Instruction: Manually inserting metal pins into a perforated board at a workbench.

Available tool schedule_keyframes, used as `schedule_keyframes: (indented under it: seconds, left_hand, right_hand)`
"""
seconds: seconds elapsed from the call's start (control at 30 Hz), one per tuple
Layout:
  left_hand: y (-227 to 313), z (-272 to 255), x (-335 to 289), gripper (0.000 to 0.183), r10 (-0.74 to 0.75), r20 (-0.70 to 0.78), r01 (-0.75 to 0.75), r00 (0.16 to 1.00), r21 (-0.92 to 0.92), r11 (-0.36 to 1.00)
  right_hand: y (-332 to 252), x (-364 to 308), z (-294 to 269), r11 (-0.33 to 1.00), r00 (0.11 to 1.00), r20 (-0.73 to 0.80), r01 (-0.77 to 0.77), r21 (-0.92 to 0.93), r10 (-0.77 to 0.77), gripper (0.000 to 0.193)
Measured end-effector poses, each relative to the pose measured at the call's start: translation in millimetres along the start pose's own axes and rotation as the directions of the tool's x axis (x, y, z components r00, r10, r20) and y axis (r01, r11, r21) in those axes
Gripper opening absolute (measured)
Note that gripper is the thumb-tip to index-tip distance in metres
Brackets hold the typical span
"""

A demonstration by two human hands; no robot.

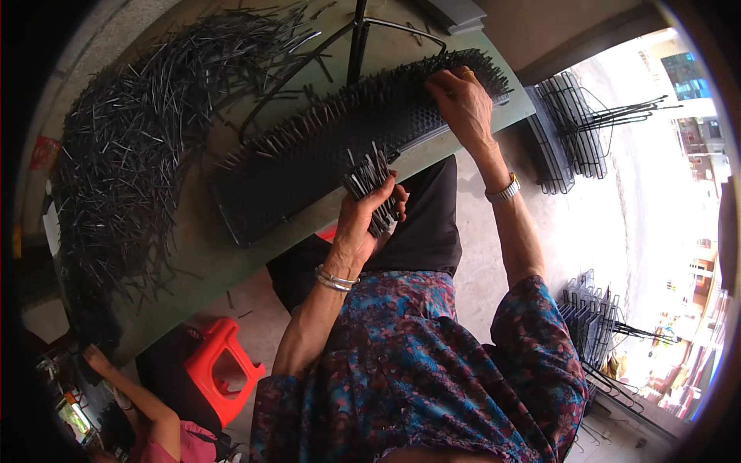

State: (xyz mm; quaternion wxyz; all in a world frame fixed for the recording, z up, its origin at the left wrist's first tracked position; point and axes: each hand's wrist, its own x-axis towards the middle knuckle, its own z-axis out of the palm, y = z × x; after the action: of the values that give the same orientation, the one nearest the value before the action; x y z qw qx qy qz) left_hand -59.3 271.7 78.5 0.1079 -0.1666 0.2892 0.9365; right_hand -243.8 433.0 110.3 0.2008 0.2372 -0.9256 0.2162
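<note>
My left hand [369, 212] is closed round a bundle of thin dark strips [366, 174], held just off the table's near edge. Over the right part of a long black perforated board [285, 174], my right hand [463, 99] is pinched at its holes; whether a strip is between the fingertips is hidden. Upright strips [340, 104] fill the board's far rows and its right end, while the near left part shows bare holes. A ring sits on a right-hand finger, a watch on that wrist, and bangles on my left wrist.
A large heap of loose dark strips [147, 116] covers the left of the green table [231, 270]. A black metal stand [357, 46] rises behind the board. At lower left are a red stool [224, 370] and another person's arm [143, 393]. Wire racks [571, 131] stand at right.
</note>
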Motion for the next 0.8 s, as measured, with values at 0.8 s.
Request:
schedule_keyframes:
  seconds: [0.8]
  left_hand:
    - [2.2,5.2,-2.6,0.018,0.027,-0.049,-0.022,0.998,0.097,0.995]
  right_hand:
    - [-10.2,-13.4,1.6,0.969,0.995,-0.098,-0.017,-0.246,-0.008,0.018]
